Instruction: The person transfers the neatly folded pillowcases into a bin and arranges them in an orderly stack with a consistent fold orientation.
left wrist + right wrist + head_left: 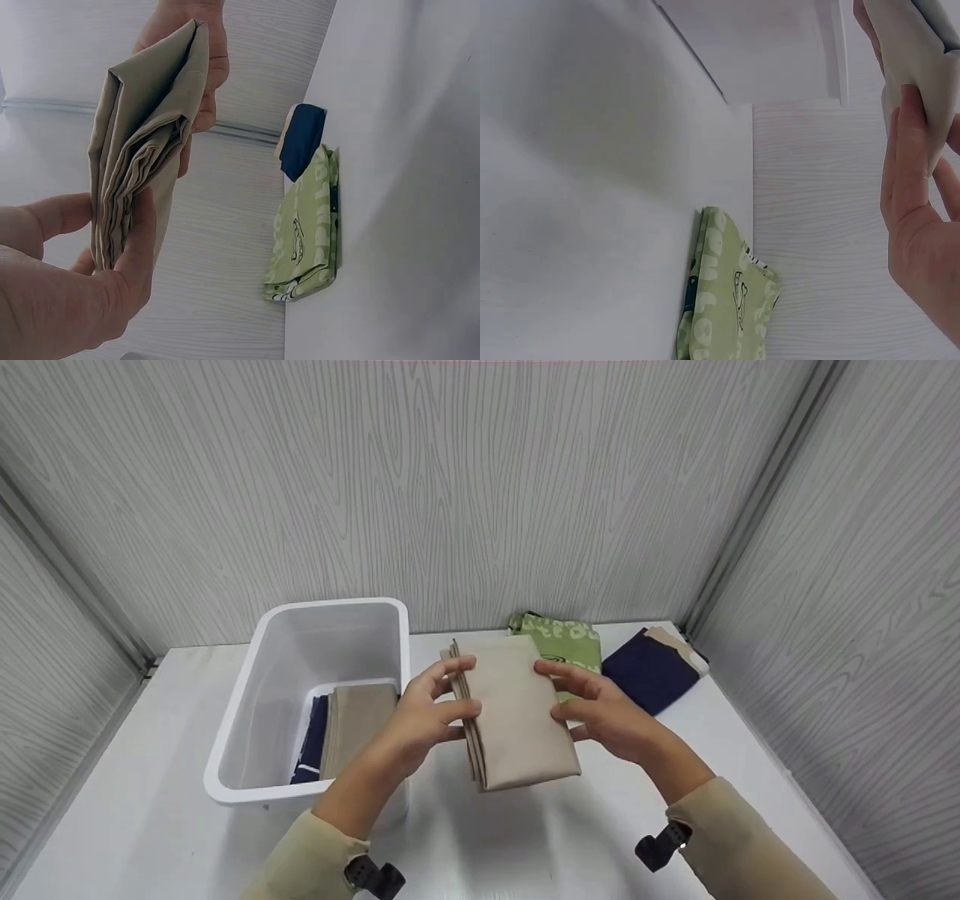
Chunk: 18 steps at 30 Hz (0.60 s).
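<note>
We pinch the folded beige cloth between left hand and right hand, holding its layers together beside the white bin with folded cloths inside

Pale grey wood-grain panel walls enclose a smooth white tabletop on three sides, joined at the corners by slim grey metal corner strips; soft, even light falls across the surface.

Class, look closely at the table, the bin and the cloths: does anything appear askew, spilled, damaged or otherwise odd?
Nothing stands out. Both hands, left hand and right hand, hold a neatly folded beige cloth; the white bin stands upright, and the green cloth and navy cloth lie folded.
</note>
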Available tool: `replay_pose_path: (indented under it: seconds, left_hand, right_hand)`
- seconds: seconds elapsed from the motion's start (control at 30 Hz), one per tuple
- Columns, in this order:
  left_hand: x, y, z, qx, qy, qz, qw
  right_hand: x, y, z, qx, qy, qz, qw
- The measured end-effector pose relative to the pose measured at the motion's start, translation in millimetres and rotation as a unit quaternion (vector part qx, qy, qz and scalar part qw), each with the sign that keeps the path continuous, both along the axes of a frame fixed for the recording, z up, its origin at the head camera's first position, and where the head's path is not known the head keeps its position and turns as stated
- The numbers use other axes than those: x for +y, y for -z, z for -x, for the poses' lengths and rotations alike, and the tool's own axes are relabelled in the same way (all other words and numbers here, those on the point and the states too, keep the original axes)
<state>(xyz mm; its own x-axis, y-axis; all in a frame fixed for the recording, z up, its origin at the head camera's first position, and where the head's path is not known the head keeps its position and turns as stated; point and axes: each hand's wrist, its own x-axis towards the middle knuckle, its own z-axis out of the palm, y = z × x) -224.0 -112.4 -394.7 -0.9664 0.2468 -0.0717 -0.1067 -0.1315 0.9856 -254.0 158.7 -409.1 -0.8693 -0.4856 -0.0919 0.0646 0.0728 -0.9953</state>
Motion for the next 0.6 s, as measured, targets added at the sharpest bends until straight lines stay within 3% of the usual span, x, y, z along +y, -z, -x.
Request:
replay_pose_path:
  seconds: [0.23,0.6]
  left_hand:
    - [-15,-3.8,-5.4,0.013,-0.009,-0.005,0.9999]
    - [-34,-8.7,-11.2,0.000,-0.017,-0.021,0.9996]
  right_hand:
    - [-13,-6.5,0.4,0.002,-0.016,0.007,1.000]
    - [-33,-13.3,0.0,0.000,-0.027,0.033,0.999]
